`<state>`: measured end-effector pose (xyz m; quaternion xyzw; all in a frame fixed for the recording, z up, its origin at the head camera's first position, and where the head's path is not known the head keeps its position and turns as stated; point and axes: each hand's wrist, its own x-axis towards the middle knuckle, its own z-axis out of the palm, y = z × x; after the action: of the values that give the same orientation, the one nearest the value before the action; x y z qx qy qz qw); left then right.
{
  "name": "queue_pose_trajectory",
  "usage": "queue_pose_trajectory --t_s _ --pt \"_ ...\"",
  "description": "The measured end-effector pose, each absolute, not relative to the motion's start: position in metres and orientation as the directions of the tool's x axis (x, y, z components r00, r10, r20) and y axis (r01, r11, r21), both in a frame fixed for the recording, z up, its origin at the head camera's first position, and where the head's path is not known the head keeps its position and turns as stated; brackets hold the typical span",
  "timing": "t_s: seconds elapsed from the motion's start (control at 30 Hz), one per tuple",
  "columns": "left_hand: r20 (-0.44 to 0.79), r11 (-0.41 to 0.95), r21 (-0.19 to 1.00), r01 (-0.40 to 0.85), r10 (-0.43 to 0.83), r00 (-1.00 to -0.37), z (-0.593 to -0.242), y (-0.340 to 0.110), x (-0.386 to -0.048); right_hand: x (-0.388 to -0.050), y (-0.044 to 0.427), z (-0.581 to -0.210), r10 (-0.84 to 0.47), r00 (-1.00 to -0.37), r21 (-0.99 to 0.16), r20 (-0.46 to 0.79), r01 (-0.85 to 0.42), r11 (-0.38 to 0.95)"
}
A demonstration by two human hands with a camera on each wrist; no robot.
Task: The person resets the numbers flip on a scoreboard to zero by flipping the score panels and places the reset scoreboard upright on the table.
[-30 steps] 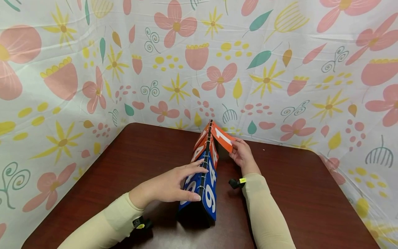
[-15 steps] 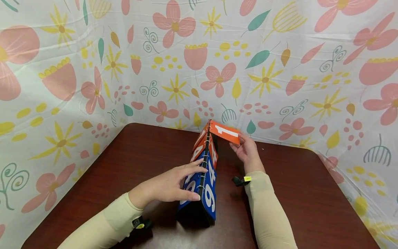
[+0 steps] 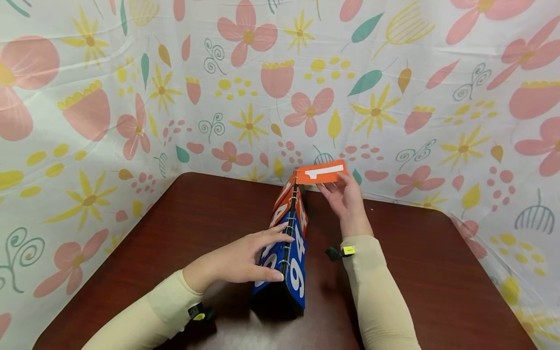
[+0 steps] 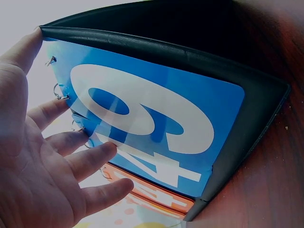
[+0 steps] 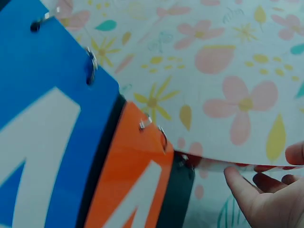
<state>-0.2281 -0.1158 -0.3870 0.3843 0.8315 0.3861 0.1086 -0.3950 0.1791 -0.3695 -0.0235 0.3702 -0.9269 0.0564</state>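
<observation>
A tent-shaped flip scoreboard (image 3: 274, 302) stands lengthwise on the table, its number cards hung on metal rings along the ridge. Its near cards are blue, including a blue 6 card (image 4: 199, 88); the orange 4 card (image 5: 130, 147) is farther back. My left hand (image 3: 232, 258) rests on the ridge at the near end, thumb and spread fingertips touching it. At the far end, my right hand (image 3: 347, 201) pinches the free edge of an orange number card (image 3: 321, 173) marked 1, held out to the right and raised above ridge height. That card appears nearly edge-on in the right wrist view.
The dark red-brown table (image 3: 210, 209) extends to both sides of the scoreboard. A floral cloth (image 3: 376, 141) hangs close behind the table's far edge and along the left side. Small black devices (image 3: 341, 252) are worn at the wrists.
My right hand has lifted the orange 1 card from a downward slant on the right side to slightly above level. The left hand and the scoreboard have stayed put.
</observation>
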Motion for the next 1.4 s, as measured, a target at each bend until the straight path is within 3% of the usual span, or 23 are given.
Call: queue_pose_trajectory --t_s 0.57,0.83,1.0,1.2,1.4 --pt "0.097 0.419 0.734 0.535 0.715 -0.692 -0.386 -0.114 -0.228 -0.407 0.117 -0.332 -0.104 -0.994 -0.849 0.015 0.043 -0.526" --pt "0.094 0.421 0.733 0.534 0.715 -0.693 -0.387 -0.115 -0.228 -0.411 0.103 -0.323 -0.088 -0.996 -0.963 0.017 0.007 -0.269" --pt "0.103 0.426 0.724 0.543 0.712 -0.695 -0.385 -0.117 -0.227 -0.411 0.092 -0.321 -0.098 -0.991 -0.996 0.087 -0.088 0.000" --pt "0.114 0.413 0.720 0.558 0.723 -0.682 -0.386 -0.116 -0.227 -0.410 0.085 -0.327 -0.221 -0.952 -0.871 0.210 -0.285 0.399" --pt "0.113 0.409 0.720 0.561 0.728 -0.676 -0.387 -0.116 -0.228 -0.410 0.080 -0.332 -0.341 -0.902 -0.679 0.265 -0.426 0.598"
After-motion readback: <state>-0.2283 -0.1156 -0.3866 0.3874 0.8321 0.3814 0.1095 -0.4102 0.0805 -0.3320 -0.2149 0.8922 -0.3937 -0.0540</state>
